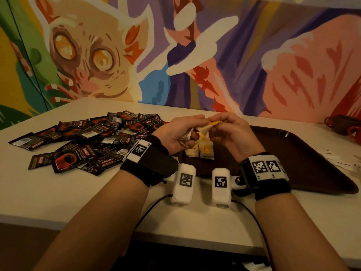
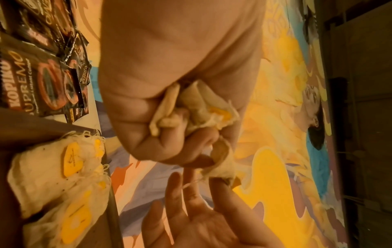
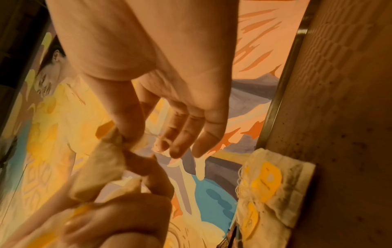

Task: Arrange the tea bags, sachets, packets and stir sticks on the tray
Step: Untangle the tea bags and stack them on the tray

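Observation:
Above the tray's left end, my left hand (image 1: 185, 133) grips a crumpled bunch of tea bags (image 2: 191, 107) in its fist. My right hand (image 1: 216, 124) pinches one tea bag (image 3: 106, 167) with a yellow tag between thumb and forefinger, at the edge of that bunch; its other fingers (image 3: 180, 134) are spread. Under the hands, a small stack of tea bags (image 1: 199, 150) with yellow tags lies on the brown tray (image 1: 293, 153). A heap of dark coffee sachets (image 1: 88, 141) covers the table to the left. No stir sticks are in view.
White paper packets (image 1: 341, 161) lie at the tray's right edge. Red-brown cups (image 1: 343, 128) stand at the far right by the painted wall. The white table's front edge (image 1: 97, 222) runs just under my wrists.

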The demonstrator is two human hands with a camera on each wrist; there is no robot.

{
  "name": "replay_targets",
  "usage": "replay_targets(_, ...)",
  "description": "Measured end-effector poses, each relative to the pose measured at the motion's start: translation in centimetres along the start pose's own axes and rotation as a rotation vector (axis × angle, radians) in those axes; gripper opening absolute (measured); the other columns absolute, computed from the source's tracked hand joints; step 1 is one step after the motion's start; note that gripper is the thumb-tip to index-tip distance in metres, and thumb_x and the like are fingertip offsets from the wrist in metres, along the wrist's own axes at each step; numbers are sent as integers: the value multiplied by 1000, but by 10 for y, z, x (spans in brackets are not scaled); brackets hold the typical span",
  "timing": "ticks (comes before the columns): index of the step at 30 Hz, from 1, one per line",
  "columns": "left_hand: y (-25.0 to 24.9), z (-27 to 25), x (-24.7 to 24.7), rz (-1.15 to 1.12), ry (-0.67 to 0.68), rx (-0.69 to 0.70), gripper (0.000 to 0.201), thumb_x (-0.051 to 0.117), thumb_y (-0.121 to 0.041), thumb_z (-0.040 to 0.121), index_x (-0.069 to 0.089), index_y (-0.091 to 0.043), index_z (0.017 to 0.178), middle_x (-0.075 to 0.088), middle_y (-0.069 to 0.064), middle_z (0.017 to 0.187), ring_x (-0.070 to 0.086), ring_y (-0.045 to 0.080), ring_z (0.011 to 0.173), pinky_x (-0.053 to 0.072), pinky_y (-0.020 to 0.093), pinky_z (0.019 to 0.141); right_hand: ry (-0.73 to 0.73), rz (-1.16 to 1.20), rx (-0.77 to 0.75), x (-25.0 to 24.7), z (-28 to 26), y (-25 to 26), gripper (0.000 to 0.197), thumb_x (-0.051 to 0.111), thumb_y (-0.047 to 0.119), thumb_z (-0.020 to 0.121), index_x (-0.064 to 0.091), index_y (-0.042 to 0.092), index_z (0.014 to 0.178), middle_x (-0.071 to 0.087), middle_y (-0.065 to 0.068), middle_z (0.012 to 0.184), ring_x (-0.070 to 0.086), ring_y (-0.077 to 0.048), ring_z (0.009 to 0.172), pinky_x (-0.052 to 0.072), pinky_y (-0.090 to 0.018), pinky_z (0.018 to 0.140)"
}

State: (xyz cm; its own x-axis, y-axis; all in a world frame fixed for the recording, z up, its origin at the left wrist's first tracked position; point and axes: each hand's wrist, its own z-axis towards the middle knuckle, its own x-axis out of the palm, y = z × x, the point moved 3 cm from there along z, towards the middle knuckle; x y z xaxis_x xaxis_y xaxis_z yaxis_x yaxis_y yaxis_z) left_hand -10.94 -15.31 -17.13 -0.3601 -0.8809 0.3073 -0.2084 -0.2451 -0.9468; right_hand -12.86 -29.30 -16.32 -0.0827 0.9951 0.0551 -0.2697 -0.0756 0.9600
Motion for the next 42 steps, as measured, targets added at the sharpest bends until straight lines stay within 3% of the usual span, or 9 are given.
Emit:
replay_targets(3, 1, -1, 2, 41, 46, -9, 16, 58, -19, 92, 63, -16, 107, 53, -3, 72, 43, 1, 43, 29, 11, 36, 8, -26, -1, 1, 0, -2, 25, 51, -8, 87, 62, 14, 84, 61, -8, 94, 58, -29, 95, 45, -47, 83)
replay_targets(8, -1, 4, -4, 3, -22, 23, 38, 61, -10, 89, 53, -13, 126, 57, -1, 66, 44, 3, 40, 32, 14, 33, 48, -54, 3, 1, -1, -2, 30, 49, -8, 89, 63, 18, 95, 62, -4, 97, 61, -21, 94, 50, -39, 80)
replay_targets(14, -4, 4, -10, 78, -168, 126, 21, 66, -6, 85, 59, -18, 101, 62, 2, 72, 44, 6, 45, 30, 20, 43, 56, 151, 76, 5, 1, -2, 20, 52, 4, 91, 58, 15, 107, 68, -6, 94, 68, -17, 78, 56, -30, 72)
replay_targets(19, -6, 2, -14, 53, -189, 153, 23, 66, 2, 82, 60, -15, 96, 68, 9, 85, 65, 12, 59, 52, 22, 49, -3, 138, 183, 9, 2, -9, 21, 53, -3, 89, 59, 8, 105, 67, -8, 83, 65, -13, 63, 56, -23, 61)
replay_targets(22, -7, 0, -12, 105, -196, 132, 21, 65, 2, 83, 59, -13, 97, 66, 10, 88, 64, 8, 54, 49, 18, 44, -65, 107, 227, 9, 5, -14, 16, 55, -4, 88, 64, 9, 94, 69, -5, 74, 63, -15, 66, 54, -21, 58)
replay_targets(25, -11, -2, -18, 151, -271, 126, 11, 65, -8, 87, 59, -15, 95, 63, 0, 71, 55, 3, 41, 38, 14, 36, -87, -30, 275, 9, 8, -19, 16, 57, -4, 87, 63, 10, 93, 68, -5, 82, 64, -16, 72, 53, -23, 62)
replay_targets(32, -15, -2, -35, 195, -414, 66, 21, 60, -30, 92, 57, -10, 84, 50, 4, 74, 46, 11, 59, 35, 23, 49, 95, -483, 434, 22, 7, -28, 14, 59, -3, 85, 64, 10, 86, 63, -12, 83, 55, -15, 58, 43, -23, 56)
replay_targets(37, -12, -2, -33, 251, -369, 14, 22, 59, -28, 93, 57, -11, 79, 53, 4, 73, 47, 10, 53, 34, 22, 47, 15, -612, 395, 24, 14, -29, 14, 62, 0, 84, 68, 12, 80, 64, -15, 85, 53, -15, 60, 45, -22, 55)
replay_targets(42, -8, -9, -20, 182, -210, -163, 18, 51, -28, 97, 58, -12, 98, 58, 5, 86, 50, 9, 46, 38, 15, 38, -44, -714, 348, 21, 22, -31, 18, 60, 3, 86, 72, 8, 98, 68, -16, 99, 61, -22, 76, 53, -33, 75)
